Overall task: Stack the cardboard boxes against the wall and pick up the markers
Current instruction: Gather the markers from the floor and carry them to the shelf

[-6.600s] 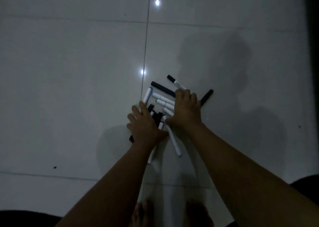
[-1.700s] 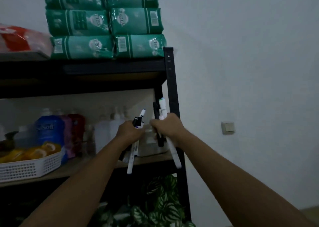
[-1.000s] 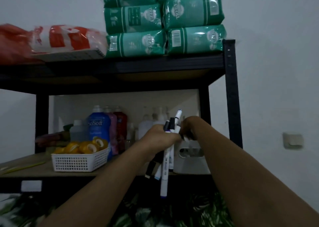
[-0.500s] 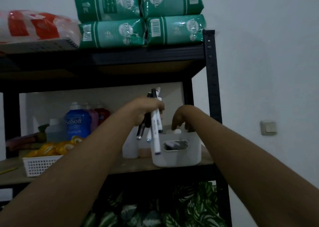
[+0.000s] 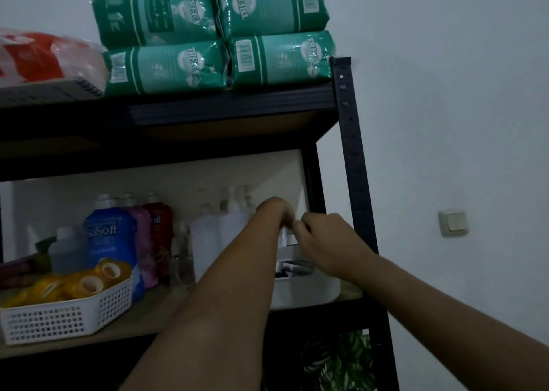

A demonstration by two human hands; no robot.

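Head view: left hand point(image 5: 274, 212) and right hand point(image 5: 322, 242) meet over the white bin point(image 5: 306, 291) at the right end of the shelf point(image 5: 154, 316), fingers curled on the markers point(image 5: 283, 237), a white tip showing between them and more through the bin's handle slot. Risk (judgement): a marker released off-centre could catch the rim and fall, or the light bin could tip. Hard to make out: marker count, each grip's exact hold; no cardboard boxes in view.

"SoSoft" on blue bottle point(image 5: 110, 242), "TREGY" on green packs point(image 5: 166, 68)
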